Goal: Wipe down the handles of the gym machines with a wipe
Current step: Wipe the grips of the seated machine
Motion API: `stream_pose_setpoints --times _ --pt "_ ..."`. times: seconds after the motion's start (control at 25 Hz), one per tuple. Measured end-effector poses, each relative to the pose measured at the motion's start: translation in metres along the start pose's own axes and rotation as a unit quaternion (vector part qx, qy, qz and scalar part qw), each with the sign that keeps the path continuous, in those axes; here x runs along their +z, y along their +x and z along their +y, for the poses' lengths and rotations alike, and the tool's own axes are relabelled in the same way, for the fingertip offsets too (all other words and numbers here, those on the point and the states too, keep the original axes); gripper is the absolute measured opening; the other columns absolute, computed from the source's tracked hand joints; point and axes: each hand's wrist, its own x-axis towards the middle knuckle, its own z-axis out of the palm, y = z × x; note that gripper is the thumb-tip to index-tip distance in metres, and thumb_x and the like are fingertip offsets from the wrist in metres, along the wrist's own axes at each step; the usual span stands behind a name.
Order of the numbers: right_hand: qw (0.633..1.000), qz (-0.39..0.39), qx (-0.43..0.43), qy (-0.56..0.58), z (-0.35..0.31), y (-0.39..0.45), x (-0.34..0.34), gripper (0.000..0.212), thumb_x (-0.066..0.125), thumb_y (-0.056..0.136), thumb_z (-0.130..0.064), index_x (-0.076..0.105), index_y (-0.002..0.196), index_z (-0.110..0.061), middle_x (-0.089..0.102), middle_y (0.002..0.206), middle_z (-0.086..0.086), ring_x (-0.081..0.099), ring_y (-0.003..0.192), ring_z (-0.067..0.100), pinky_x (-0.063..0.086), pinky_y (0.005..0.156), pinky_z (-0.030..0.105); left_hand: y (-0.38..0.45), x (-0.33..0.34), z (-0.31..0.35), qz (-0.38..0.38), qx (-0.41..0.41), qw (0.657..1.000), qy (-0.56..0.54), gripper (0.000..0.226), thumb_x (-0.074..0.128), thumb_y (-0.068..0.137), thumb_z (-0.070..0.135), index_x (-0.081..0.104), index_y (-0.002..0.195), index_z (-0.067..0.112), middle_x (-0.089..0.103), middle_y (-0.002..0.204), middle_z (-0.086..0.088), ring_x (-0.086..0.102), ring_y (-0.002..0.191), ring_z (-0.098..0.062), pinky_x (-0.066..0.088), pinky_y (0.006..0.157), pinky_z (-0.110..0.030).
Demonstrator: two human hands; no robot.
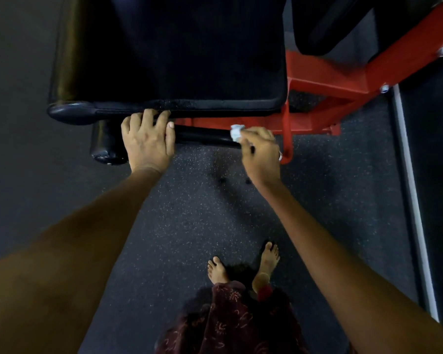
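Observation:
A black horizontal handle bar (202,135) runs below the front edge of a black padded seat (179,54) on a red-framed gym machine (325,80). My left hand (149,140) grips the bar's left end, fingers curled over it up to the seat edge. My right hand (261,149) holds a small crumpled white wipe (236,132) pressed against the bar's right end, near the red frame.
A black roller pad (105,144) hangs left of my left hand. A thin red rod (287,134) drops beside my right hand. A white-and-black post (409,190) runs down the right side. My bare feet (243,264) stand on dark speckled rubber floor (195,205).

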Motion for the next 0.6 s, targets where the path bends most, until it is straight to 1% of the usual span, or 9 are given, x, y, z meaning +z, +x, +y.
stream_pose_setpoints --times 0.08,0.16,0.2,0.28,0.32,0.4,0.44,0.52,0.6 --pt "0.992 0.020 0.127 0.008 0.014 -0.001 -0.007 0.024 0.056 0.089 -0.002 0.064 0.111 0.004 0.065 0.109 0.017 0.061 0.099 0.024 0.043 0.078 0.012 0.000 -0.002 0.001 0.001 0.011 1.000 0.010 0.038 0.032 0.100 0.030 0.064 0.108 0.010 0.060 0.095 -0.012 0.051 0.084 -0.034 0.037 0.083 -0.045" --pt "0.980 0.017 0.199 0.016 0.011 0.003 -0.004 0.027 0.055 0.090 -0.002 0.062 0.115 0.002 0.062 0.115 0.017 0.061 0.098 0.021 0.042 0.075 0.006 0.002 -0.010 0.004 -0.026 0.002 1.000 0.001 0.039 0.031 0.100 0.029 0.063 0.099 0.007 0.060 0.090 -0.012 0.051 0.087 -0.035 0.038 0.089 -0.050" --pt "0.981 0.013 0.194 0.020 0.004 0.005 -0.002 0.027 0.055 0.090 -0.001 0.062 0.116 0.002 0.061 0.115 0.016 0.060 0.096 0.019 0.042 0.072 0.005 0.003 -0.014 0.005 -0.052 -0.016 0.999 -0.007 0.040 0.030 0.100 0.030 0.062 0.101 0.008 0.061 0.093 -0.011 0.051 0.095 -0.036 0.032 0.097 -0.057" --pt "0.993 -0.004 0.118 0.024 -0.012 0.005 0.001 0.026 0.055 0.088 0.001 0.064 0.113 0.001 0.062 0.108 0.013 0.056 0.094 0.018 0.040 0.073 0.006 0.003 -0.021 0.010 -0.106 -0.015 0.994 -0.027 0.044 0.027 0.101 0.035 0.058 0.120 0.010 0.062 0.112 -0.010 0.045 0.120 -0.034 0.008 0.107 -0.066" --pt "0.997 -0.021 0.070 0.024 -0.014 0.002 0.001 0.026 0.056 0.087 0.003 0.065 0.111 0.000 0.062 0.103 0.012 0.055 0.094 0.019 0.040 0.076 0.010 0.000 -0.023 0.015 -0.129 0.024 0.991 -0.041 0.050 0.025 0.101 0.041 0.050 0.131 0.011 0.058 0.123 -0.009 0.039 0.129 -0.032 0.001 0.108 -0.066" --pt "0.999 -0.030 0.031 0.020 -0.002 -0.002 -0.002 0.025 0.057 0.086 0.004 0.065 0.110 0.003 0.063 0.100 0.014 0.057 0.092 0.022 0.043 0.078 0.013 -0.009 -0.027 0.030 -0.189 0.118 0.974 -0.034 0.071 0.015 0.095 0.061 0.033 0.145 0.013 0.046 0.139 -0.011 0.031 0.136 -0.032 -0.002 0.111 -0.063" --pt "0.998 -0.018 0.057 0.016 0.009 -0.002 -0.005 0.025 0.056 0.087 0.003 0.064 0.111 0.004 0.063 0.102 0.016 0.059 0.093 0.024 0.042 0.076 0.007 -0.013 -0.027 0.037 -0.214 0.138 0.967 0.002 0.082 0.011 0.090 0.070 0.026 0.148 0.014 0.040 0.143 -0.012 0.027 0.137 -0.034 -0.001 0.111 -0.062" --pt "0.984 0.012 0.174 0.017 0.030 -0.004 -0.010 0.025 0.054 0.089 0.002 0.062 0.113 0.005 0.063 0.112 0.020 0.062 0.100 0.027 0.034 0.075 -0.005 -0.017 -0.026 0.046 -0.242 0.137 0.956 0.089 0.096 0.006 0.081 0.081 0.010 0.151 0.015 0.029 0.148 -0.014 0.019 0.139 -0.037 -0.003 0.111 -0.062" --pt "0.969 0.028 0.246 0.024 0.039 -0.004 -0.008 0.026 0.054 0.090 0.002 0.063 0.114 0.003 0.063 0.116 0.018 0.061 0.106 0.025 0.030 0.076 -0.006 -0.020 -0.023 0.049 -0.245 0.130 0.951 0.135 0.100 0.002 0.077 0.083 -0.001 0.150 0.014 0.022 0.151 -0.015 0.015 0.140 -0.039 -0.002 0.111 -0.063"
